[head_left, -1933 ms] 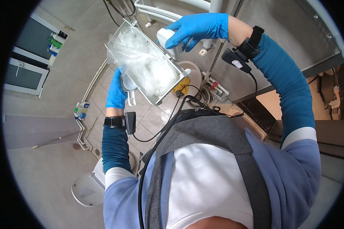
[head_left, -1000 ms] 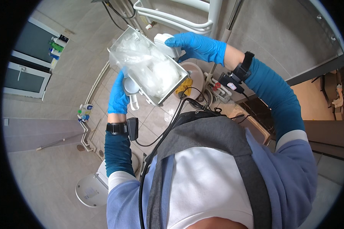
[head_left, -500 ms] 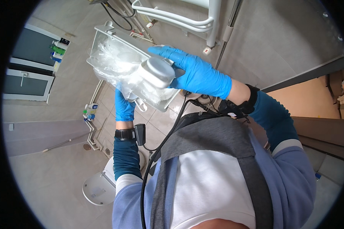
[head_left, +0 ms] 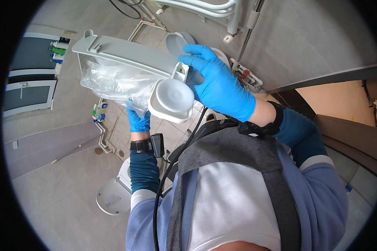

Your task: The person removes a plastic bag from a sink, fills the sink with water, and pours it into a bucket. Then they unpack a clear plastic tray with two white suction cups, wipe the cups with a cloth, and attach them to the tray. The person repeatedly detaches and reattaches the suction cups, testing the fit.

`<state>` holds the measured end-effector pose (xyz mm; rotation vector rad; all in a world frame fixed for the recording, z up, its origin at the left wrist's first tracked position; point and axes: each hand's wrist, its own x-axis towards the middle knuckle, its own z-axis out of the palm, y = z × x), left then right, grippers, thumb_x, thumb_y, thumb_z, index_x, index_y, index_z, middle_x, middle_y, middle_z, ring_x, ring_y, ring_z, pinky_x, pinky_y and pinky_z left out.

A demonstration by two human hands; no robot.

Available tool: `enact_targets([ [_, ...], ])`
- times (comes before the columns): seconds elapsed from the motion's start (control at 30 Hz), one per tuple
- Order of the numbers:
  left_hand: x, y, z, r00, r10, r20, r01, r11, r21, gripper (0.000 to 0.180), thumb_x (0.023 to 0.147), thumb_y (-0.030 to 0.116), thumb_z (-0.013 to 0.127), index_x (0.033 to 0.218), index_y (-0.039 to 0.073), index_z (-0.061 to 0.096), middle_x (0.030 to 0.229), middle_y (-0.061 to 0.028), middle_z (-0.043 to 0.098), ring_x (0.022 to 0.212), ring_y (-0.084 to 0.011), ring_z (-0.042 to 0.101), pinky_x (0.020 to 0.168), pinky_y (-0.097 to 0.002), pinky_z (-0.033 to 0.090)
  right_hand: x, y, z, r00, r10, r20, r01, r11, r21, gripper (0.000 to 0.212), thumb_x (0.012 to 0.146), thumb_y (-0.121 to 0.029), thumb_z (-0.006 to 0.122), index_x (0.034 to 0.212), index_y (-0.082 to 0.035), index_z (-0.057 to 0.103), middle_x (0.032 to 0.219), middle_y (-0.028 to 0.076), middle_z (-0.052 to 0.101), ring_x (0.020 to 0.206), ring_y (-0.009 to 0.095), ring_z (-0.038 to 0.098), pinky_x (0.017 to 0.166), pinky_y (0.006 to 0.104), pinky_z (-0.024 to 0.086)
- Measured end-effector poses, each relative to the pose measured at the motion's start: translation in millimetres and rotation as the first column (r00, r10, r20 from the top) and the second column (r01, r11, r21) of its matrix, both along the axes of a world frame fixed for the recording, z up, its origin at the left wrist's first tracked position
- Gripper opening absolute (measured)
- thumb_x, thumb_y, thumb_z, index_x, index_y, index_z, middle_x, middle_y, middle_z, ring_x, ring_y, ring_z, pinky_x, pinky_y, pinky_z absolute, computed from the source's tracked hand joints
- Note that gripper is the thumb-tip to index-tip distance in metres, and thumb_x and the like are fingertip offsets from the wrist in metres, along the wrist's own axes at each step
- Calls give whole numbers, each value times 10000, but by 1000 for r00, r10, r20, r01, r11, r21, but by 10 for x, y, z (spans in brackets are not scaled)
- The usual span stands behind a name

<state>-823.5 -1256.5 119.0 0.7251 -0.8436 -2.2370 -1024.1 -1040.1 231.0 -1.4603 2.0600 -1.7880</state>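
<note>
A long white plastic rack (head_left: 125,52) is held up in front of me, tilted, its outer wall facing up. Crumpled clear plastic film (head_left: 117,83) lies along its open side. On the near right end sits a small white tray with a round white cup (head_left: 175,96). My left hand (head_left: 138,120), in a blue glove, grips the rack's underside from below; its fingertips are partly hidden by the film. My right hand (head_left: 224,85), also blue-gloved, is curved round the rack's right end, the thumb side by the cup and the fingers over the edge.
A white towel rail (head_left: 213,10) hangs on the tiled wall ahead. Below it stand a grey-white basin (head_left: 178,44) and pipes with a red valve (head_left: 245,74). A toilet (head_left: 115,196) with raised lid is at lower left. Bottles (head_left: 99,112) stand by the left wall.
The rack has swung and tilted so its outer wall now shows, and its left end has shifted left. The cup end has moved slightly downward. The basin behind has come into sight.
</note>
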Motion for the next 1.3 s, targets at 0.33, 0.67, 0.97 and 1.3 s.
enact_targets([
  [0.33, 208, -135, -276, 985, -51, 163, 49, 999, 15, 520, 882, 325, 564, 1281, 12, 447, 1227, -185, 535, 1100, -337, 544, 932, -460, 484, 3, 7, -8, 986, 6, -164, 5, 998, 64, 512, 645, -142, 770, 1108, -34, 580, 1015, 131, 545, 949, 305, 560, 813, 371, 474],
  [0.67, 195, -212, -284, 984, -122, 132, 124, 992, -4, 368, 924, 257, 521, 1206, 20, 508, 1129, -144, 582, 1008, -284, 590, 865, -414, 519, 4, 107, -48, 978, 74, -197, -77, 997, -7, 690, 582, -220, 852, 1201, -102, 571, 1114, 100, 507, 1029, 288, 514, 887, 373, 457],
  [0.97, 237, -215, -309, 983, -119, 143, 124, 992, -25, 199, 874, 137, 579, 1053, 50, 588, 919, -59, 625, 811, -180, 609, 713, -322, 535, -49, 106, 28, 943, 64, -326, -88, 994, -60, 570, 618, -228, 802, 1126, -77, 594, 1037, 86, 528, 969, 265, 527, 845, 383, 451],
  [1.3, 52, -2, -113, 993, -110, 41, 112, 993, -34, 166, 804, 66, 611, 969, 53, 595, 837, -60, 624, 760, -179, 618, 693, -318, 539, -276, 18, -58, 994, 55, -91, -47, 995, 89, 678, 585, -253, 860, 1204, -163, 599, 1284, 60, 483, 1263, 278, 381, 1050, 410, 360],
])
